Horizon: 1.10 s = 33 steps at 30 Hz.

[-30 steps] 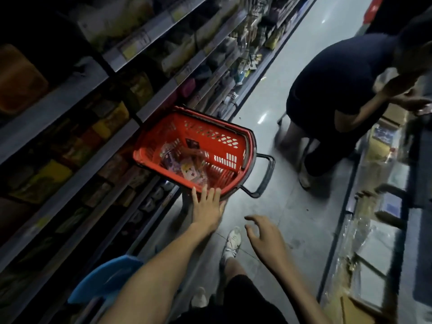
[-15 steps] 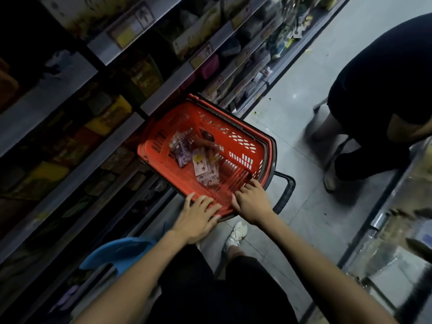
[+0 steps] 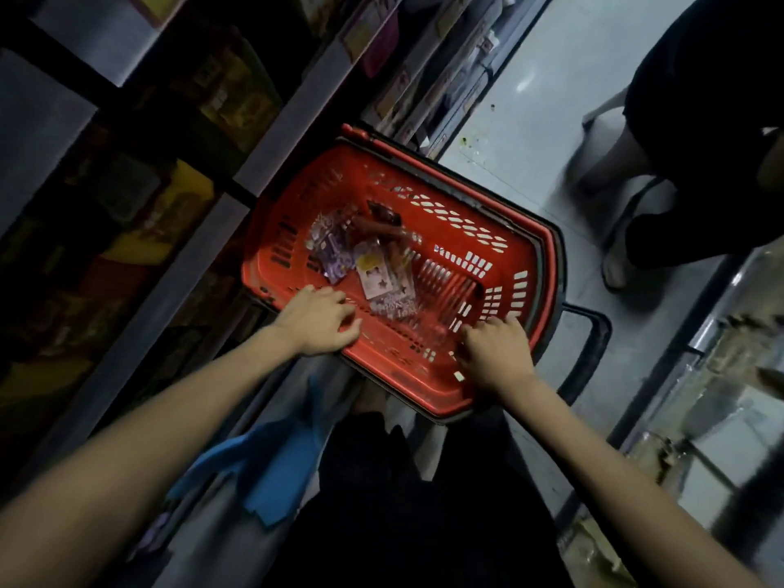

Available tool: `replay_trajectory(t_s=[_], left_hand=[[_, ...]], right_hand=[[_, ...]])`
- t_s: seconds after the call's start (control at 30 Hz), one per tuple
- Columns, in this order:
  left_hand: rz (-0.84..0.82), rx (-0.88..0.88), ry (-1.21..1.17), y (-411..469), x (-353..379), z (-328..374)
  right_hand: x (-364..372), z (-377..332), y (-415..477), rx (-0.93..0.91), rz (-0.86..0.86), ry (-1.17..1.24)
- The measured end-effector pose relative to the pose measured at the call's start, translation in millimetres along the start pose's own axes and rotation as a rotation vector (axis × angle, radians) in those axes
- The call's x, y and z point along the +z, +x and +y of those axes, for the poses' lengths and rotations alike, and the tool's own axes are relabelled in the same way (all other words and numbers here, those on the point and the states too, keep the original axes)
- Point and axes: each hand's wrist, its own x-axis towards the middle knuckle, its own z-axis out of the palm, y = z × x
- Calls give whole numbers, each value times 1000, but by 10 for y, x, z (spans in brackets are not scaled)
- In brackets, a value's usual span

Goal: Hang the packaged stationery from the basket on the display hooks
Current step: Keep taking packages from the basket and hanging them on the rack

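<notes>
A red plastic basket [image 3: 428,193] with a black handle stands on the aisle floor against the left shelving. Several small stationery packs [image 3: 373,269], purple and white, lie on its bottom. My left hand [image 3: 318,322] grips the near-left rim with curled fingers. My right hand [image 3: 494,350] grips the near-right rim, fingers bent over the edge. No display hooks are plainly visible.
Stocked shelves [image 3: 178,256] run along the left. Another person in dark clothes [image 3: 700,120] crouches at the upper right beside a stool. A blue stool [image 3: 263,468] sits under my left arm. Boxed goods [image 3: 721,375] line the right side.
Both hands have spread apart along the basket's near rim and now grip it; the right hand came onto the rim. The view tilted down and the basket sits closer.
</notes>
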Motion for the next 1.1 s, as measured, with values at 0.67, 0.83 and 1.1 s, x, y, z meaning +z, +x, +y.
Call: replay_trajectory(t_s=[0.67, 0.83, 1.1], left_hand=[[53, -89, -68, 103, 185, -48], [99, -109, -128, 96, 227, -51], [56, -130, -160, 96, 175, -42]], right_hand=[[1017, -1053, 2255, 544, 2, 939], [1125, -1130, 2288, 652, 27, 1002], [1032, -935, 2163, 669, -76, 1057]])
